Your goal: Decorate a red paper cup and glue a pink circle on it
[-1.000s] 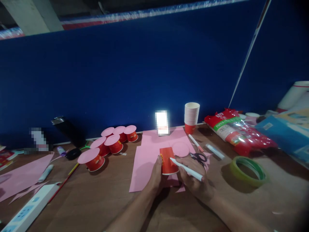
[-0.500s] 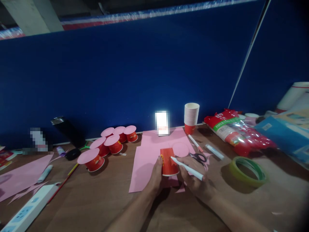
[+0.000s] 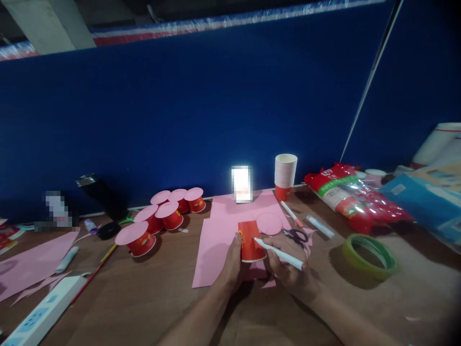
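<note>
A red paper cup [image 3: 249,242] is held upside down, its white rim facing down, over pink paper sheets [image 3: 212,250]. My left hand [image 3: 232,262] is closed on the cup's left side. In my right hand [image 3: 288,264] is a white marker [image 3: 283,254], its tip at the right part of the cup's red wall. Just behind the right hand lie a pink paper circle [image 3: 270,223] and black-handled scissors [image 3: 296,236]. Some pink scraps lie partly hidden beneath the hands.
To the left stand several upturned red cups topped with pink discs [image 3: 139,238]. A stack of paper cups [image 3: 285,175], a bag of cups [image 3: 355,194] and a tape roll [image 3: 370,257] are on the right. A power strip [image 3: 46,310] lies at front left.
The marker tip has shifted very slightly left and down on the cup. Both hands keep their grip, and the other things stay where they were.
</note>
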{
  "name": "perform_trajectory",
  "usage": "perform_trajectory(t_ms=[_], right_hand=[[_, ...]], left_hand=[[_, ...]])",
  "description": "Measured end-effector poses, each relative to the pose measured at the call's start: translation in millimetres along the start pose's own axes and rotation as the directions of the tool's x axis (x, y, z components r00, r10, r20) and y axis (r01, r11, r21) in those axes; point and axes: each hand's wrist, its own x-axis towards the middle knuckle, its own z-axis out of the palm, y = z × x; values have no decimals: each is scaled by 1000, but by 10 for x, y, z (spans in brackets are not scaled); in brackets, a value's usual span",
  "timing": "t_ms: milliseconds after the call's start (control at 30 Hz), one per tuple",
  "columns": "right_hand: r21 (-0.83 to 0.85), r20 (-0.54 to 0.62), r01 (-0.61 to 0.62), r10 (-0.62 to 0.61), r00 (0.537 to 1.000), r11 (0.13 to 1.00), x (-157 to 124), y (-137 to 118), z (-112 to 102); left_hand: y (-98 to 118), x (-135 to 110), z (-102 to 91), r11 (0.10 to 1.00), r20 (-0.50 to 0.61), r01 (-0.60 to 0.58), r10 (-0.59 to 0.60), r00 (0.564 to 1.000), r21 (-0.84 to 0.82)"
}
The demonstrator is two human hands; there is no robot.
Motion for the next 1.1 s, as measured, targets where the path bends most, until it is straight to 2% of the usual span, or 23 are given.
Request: perform_trajectory(t_ms=[100,300,433,567,767,967,1100], right_hand=[[-23,10,-4,4,1000,1000,-13,-38,-18],[19,-48,-79,80,996,997,-9,-82,4],[108,-86,-140,150,985,984,-14,-48,54],[82,-36,-179,182,983,980,3,-60,71],[26,104,-146,143,984,989,43,-114,89],[7,120,-167,165,979,986,-7,-63,125],[8,121,-251,249,961,968,-30,-11,157]], left_hand=[[16,-10,4,1000,-17,-7,7,1000,-12],[5,15,-67,999,8,23,-22,1000,-39],[-13,33,-105,993,0,102,-102,995,-56],[-1,25,-82,996,-19,49,-51,999,-72],[24,14,-48,987,-7,104,-106,994,-123],[21,9,-42,993,29,59,-56,998,-100],[-33,46,-85,994,-15,-101,100,995,-41]])
